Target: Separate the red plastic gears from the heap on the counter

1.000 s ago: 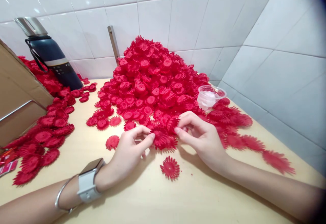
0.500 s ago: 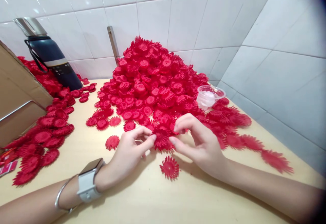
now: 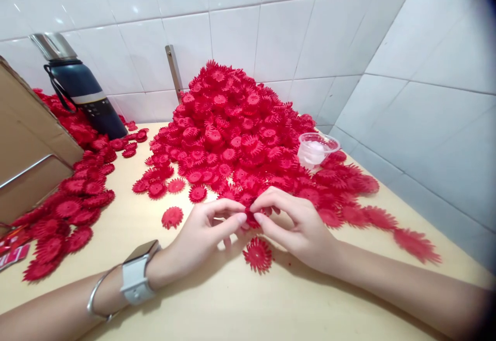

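My left hand [image 3: 211, 225], with a watch and a bracelet on its wrist, is closed in a pinch at the edge of a red flower piece [image 3: 252, 220]. From the other side my right hand [image 3: 300, 222] pinches the same piece between thumb and fingers. The fingers cover most of it, so its shape is partly hidden. Just below the hands lies a single round flower piece [image 3: 258, 254] with narrow petals around its rim. Another loose flower piece [image 3: 172, 217] rests to the left. Behind my fingers rises a large heap of red flower pieces [image 3: 232, 124].
A clear plastic cup [image 3: 308, 156] with something whitish inside stands at the heap's right. On the left are a dark blue bottle [image 3: 91, 98], a cardboard box [image 3: 31, 139] and more red flower pieces [image 3: 67, 207]. White tiled walls [image 3: 236, 31] border the pale table [image 3: 217, 305].
My right hand has moved left and its fingers have closed, and both hands now meet on the flower piece. The view has shifted slightly.
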### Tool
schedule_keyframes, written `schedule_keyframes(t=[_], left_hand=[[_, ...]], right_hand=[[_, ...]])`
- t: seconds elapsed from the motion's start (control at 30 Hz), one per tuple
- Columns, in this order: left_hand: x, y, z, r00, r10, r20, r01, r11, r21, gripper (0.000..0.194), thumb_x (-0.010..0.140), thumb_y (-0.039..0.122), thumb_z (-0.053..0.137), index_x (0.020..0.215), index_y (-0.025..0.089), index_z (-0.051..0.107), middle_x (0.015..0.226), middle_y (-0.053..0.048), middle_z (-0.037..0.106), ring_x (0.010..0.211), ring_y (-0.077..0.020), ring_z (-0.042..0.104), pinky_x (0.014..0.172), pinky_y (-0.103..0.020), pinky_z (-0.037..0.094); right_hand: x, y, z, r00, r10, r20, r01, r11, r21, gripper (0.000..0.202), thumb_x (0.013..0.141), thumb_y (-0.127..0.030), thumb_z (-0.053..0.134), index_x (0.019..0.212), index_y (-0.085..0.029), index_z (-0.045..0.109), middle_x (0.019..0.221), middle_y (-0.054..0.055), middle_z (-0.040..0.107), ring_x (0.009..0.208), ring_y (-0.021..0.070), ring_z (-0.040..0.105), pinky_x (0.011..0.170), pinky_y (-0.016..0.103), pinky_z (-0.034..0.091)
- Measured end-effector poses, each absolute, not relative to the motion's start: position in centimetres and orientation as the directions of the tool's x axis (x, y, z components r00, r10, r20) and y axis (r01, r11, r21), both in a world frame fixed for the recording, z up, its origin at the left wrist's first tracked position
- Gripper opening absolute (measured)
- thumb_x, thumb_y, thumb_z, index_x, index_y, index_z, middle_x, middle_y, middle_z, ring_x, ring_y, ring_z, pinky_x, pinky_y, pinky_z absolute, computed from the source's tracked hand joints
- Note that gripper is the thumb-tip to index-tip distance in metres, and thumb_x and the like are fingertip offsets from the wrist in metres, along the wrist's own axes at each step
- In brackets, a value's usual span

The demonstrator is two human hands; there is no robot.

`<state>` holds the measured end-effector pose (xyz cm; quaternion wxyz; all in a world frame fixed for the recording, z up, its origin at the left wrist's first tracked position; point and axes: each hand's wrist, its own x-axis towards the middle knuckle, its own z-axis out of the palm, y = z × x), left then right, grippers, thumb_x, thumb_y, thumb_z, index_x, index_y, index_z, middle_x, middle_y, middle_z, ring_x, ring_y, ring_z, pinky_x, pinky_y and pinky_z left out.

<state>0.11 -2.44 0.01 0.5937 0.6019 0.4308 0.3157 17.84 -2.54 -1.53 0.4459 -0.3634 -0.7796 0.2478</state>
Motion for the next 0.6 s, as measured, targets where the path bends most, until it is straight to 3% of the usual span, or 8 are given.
schedule_keyframes(t=[0.27,0.6], left_hand=[[0.3,-2.2,0.45,0.448,0.883,-0.142,0.118,0.099,0.988,0.02,0.083,0.027,0.051,0.076,0.015,0.066,0.068,-0.001,0.06,0.054,-0.007,0.049,0.051,-0.017,0.04],[0.35,-2.07,0.45,0.444,0.886,-0.134,0.088,0.106,0.99,0.022,0.082,0.026,0.052,0.068,0.013,0.065,0.063,-0.001,0.058,0.049,-0.0063,0.049,0.047,-0.016,0.043]], right_hand=[[17.76,-2.28,-1.11,-0.348,0.907,0.238,0.099,0.288,-0.952,0.007,0.08,-0.017,0.052,0.076,-0.018,0.058,0.072,0.003,0.063,0.067,0.015,0.061,0.061,0.027,0.05],[17.6,-2.23,-1.02,-0.416,0.896,0.154,-0.113,0.117,-0.987,0.005,0.076,-0.016,0.059,0.072,-0.018,0.059,0.071,0.001,0.065,0.069,0.0142,0.064,0.063,0.026,0.053]])
